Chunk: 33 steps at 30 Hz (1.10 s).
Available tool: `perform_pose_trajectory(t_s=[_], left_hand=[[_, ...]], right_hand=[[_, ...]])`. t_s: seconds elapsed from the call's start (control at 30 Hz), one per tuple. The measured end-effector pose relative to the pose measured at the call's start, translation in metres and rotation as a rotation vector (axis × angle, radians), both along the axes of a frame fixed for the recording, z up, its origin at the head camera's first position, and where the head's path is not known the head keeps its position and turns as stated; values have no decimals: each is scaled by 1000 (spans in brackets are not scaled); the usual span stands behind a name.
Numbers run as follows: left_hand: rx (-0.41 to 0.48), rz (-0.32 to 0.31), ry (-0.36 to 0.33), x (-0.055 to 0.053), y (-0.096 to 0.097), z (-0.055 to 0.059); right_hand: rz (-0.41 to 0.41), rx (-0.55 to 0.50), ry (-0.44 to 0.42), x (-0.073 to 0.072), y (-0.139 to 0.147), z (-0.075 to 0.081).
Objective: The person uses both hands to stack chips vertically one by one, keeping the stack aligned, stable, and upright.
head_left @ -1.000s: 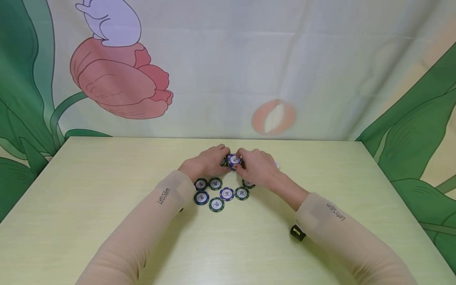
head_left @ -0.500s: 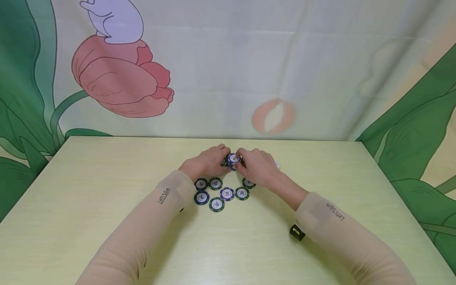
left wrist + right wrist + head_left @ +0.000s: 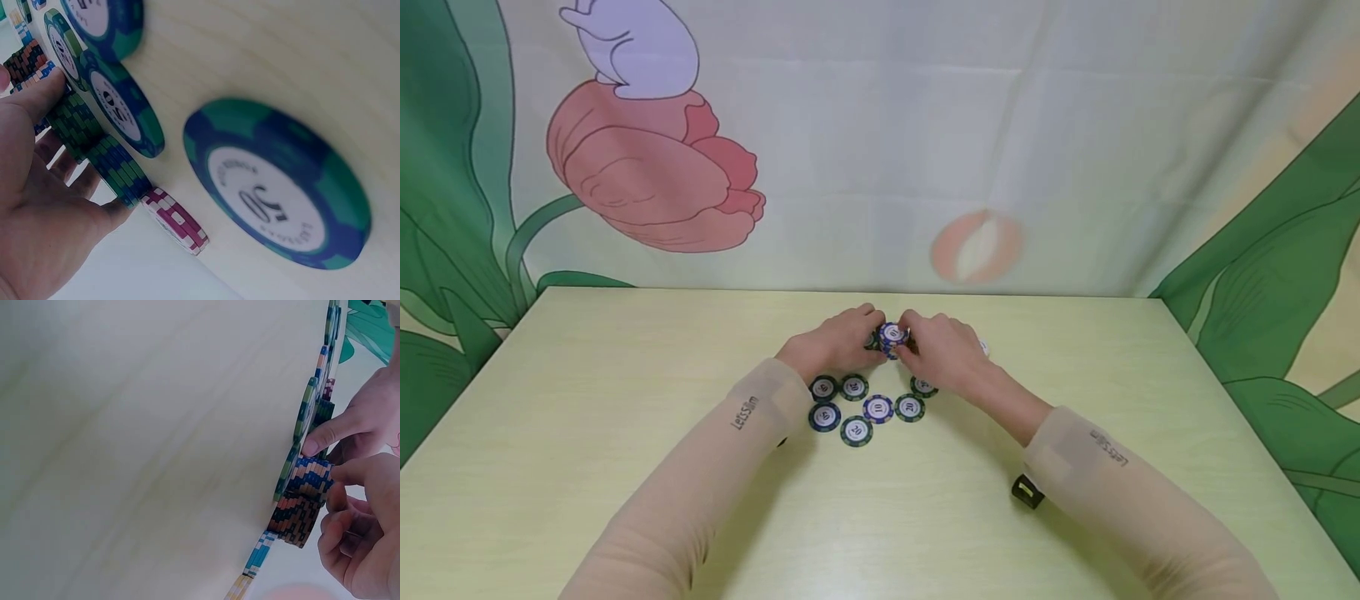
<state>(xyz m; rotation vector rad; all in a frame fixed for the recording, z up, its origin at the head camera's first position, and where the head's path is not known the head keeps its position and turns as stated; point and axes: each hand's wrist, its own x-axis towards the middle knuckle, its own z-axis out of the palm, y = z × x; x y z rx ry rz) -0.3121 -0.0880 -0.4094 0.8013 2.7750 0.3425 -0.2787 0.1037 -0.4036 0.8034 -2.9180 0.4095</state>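
Observation:
In the head view both hands meet at a row of poker chip stacks near the table's far side. My right hand (image 3: 943, 350) has thumb and index finger at the edges of a blue poker chip stack (image 3: 892, 333), whose top chip reads 10. Its other fingers are curled in. From the left, my left hand (image 3: 842, 340) holds thumb in front and fingers behind, around a green poker chip stack (image 3: 75, 125) and the blue-green stack (image 3: 119, 169) beside it. Its thumb tip reaches the blue stack's side. A pink-and-white stack (image 3: 175, 219) adjoins the little finger.
Several loose chips lie flat nearer the body, among them a 50 chip (image 3: 824, 417), a 20 chip (image 3: 856, 431) and a 10 chip (image 3: 878, 408). Beyond the blue stack stand a brown-black stack (image 3: 295, 519) and a lower light-blue stack (image 3: 259, 553). A patterned curtain (image 3: 850, 167) hangs behind the table.
The right fingertips shift very slightly on the blue stack, showing a little more of its top chip. The left hand and the loose chips stay in place.

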Motion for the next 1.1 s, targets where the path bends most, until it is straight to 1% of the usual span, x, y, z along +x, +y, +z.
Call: perform_pose_trajectory(t_s=[0.1,0.37,0.5,0.63,0.73,0.87,1.1], left_hand=[[2,7,-18,-2,2,3],[12,5,-41,-2,1,3],[20,-3,-47,-2,-1,3],[34,-7,-55,-3,-3,4],[43,-11,-59,-3,-5,5],[60,-16,-78,-5,-6,6],[88,-29,-115,-5,-13,7]], right_hand=[[13,5,-28,-1,2,4],[32,77,-94,11,5,10],[88,92,-157,19,3,12],[152,104,-203,27,-2,13],[182,140,-201,31,-5,10],[201,191,-186,35,-7,6],[224,206,-181,39,-10,3]])
